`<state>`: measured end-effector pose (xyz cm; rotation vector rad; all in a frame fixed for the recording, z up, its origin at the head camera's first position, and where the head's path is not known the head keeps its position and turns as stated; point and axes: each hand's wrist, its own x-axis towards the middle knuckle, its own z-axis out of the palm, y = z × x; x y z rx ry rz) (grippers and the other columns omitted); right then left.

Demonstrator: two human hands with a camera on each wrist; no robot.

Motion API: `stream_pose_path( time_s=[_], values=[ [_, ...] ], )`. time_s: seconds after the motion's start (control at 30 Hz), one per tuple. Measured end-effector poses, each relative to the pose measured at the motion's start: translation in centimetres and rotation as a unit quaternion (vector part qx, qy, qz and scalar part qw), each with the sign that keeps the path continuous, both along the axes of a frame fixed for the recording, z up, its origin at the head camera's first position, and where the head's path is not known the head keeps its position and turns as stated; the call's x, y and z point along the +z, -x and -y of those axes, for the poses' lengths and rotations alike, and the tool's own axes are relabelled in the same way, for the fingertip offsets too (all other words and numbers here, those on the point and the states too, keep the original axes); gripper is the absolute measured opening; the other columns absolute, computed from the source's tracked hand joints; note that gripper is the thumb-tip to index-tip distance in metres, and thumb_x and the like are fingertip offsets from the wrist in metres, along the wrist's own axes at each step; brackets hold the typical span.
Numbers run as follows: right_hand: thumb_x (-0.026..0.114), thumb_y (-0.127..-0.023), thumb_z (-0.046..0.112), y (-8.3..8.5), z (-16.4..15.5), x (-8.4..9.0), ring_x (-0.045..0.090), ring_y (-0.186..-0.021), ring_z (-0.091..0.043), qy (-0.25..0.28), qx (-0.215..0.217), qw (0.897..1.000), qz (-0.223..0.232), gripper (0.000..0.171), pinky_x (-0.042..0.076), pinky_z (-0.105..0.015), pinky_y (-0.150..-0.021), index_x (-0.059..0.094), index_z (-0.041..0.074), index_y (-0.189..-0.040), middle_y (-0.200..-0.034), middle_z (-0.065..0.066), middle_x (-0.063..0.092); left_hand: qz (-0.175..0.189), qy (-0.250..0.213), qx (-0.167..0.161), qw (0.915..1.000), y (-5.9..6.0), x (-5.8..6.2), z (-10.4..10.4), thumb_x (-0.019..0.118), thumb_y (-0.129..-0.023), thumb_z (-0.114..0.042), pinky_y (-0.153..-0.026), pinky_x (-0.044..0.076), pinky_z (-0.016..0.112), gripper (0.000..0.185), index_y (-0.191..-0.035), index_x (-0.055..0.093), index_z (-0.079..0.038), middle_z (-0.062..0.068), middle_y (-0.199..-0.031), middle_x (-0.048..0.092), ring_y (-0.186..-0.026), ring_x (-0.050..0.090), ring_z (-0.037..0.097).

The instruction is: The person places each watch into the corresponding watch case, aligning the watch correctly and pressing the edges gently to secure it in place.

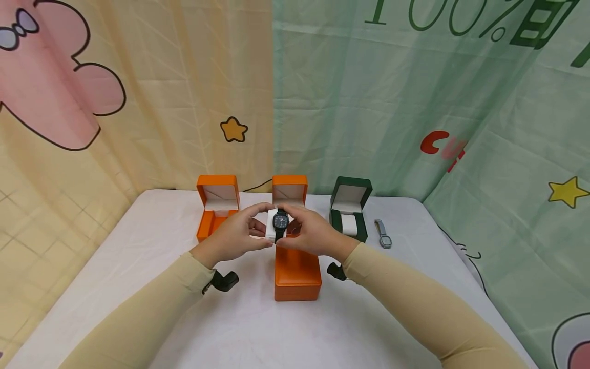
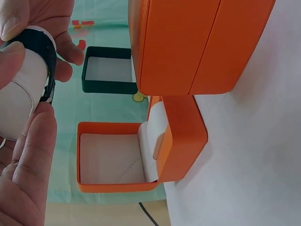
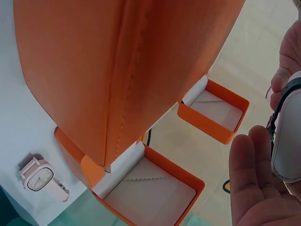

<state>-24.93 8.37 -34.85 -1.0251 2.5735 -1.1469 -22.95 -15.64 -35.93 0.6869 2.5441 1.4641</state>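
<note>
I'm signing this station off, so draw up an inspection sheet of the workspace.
Surface: white tablecloth, faintly creased.
Job's things: black-strapped wristwatch around a white cushion, held up; closed orange box nearest the person; left open orange box, middle open orange box and open dark green box farther back; pale wristwatch lying right of the green one.
Clutter: nothing seen.
Grippers: left hand and right hand together hold the cushioned watch.
Cables: thin dark line behind the boxes; cord or curtain print, cannot tell.
Surroundings: cream curtain and green curtain, cartoon prints.

Makeshift curtained booth, cartoon-printed drapes [image 1: 341, 113] behind and at the sides, white-covered table [image 1: 244, 328]
</note>
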Motion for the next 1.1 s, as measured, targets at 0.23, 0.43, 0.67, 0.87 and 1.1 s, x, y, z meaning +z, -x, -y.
stream_pose_path(
  time_s=[0.23,0.43,0.67,0.87,1.1],
  values=[
    [0.088,-0.087,0.017,-0.06,-0.21,0.29,0.072,-0.11,-0.027,0.01,-0.021,1.0,0.015,0.087,0.061,-0.039,-0.098,0.04,0.018,-0.159,-0.142,-0.006,0.06,-0.01,-0.008,0.005,0.9999,-0.04,0.31,-0.06,0.086,-0.087,-0.008,-0.089,0.064,0.032,0.085,-0.159,0.041,-0.011,0.015,-0.14,0.058,-0.103,0.072,0.022],
    [0.088,-0.087,0.017,-0.2,0.02,0.42,0.071,-0.109,-0.025,0.013,-0.015,1.0,0.0,0.08,0.062,-0.036,-0.095,0.046,0.019,-0.155,-0.139,-0.005,0.062,-0.009,-0.008,0.014,0.9998,-0.13,0.24,0.06,0.087,-0.087,-0.01,-0.088,0.064,0.032,0.084,-0.157,0.042,-0.013,0.014,-0.149,0.054,-0.103,0.073,0.022],
    [0.087,-0.088,0.017,-0.1,0.18,0.27,0.072,-0.106,-0.022,0.007,-0.015,1.0,-0.01,0.079,0.062,-0.036,-0.094,0.047,0.02,-0.155,-0.137,-0.004,0.063,-0.009,-0.009,0.017,0.9998,-0.02,0.14,0.1,0.088,-0.086,-0.01,-0.088,0.064,0.033,0.083,-0.156,0.044,-0.014,0.014,-0.148,0.054,-0.103,0.074,0.022],
    [0.087,-0.088,0.017,-0.06,0.27,0.25,0.071,-0.105,-0.02,0.002,-0.015,1.0,-0.011,0.079,0.063,-0.035,-0.094,0.046,0.022,-0.155,-0.138,-0.003,0.062,-0.012,-0.005,0.02,0.9997,0.04,0.06,0.11,0.088,-0.086,-0.012,-0.087,0.065,0.034,0.084,-0.156,0.044,-0.015,0.014,-0.146,0.056,-0.103,0.074,0.022],
    [0.087,-0.088,0.018,-0.06,0.27,0.21,0.071,-0.103,-0.017,0.003,-0.017,1.0,-0.009,0.079,0.062,-0.034,-0.094,0.047,0.023,-0.156,-0.137,-0.003,0.063,-0.009,-0.013,0.022,0.9996,0.0,0.02,0.13,0.089,-0.084,-0.012,-0.087,0.065,0.034,0.084,-0.156,0.045,-0.015,0.013,-0.152,0.052,-0.103,0.074,0.022]
  ],
)
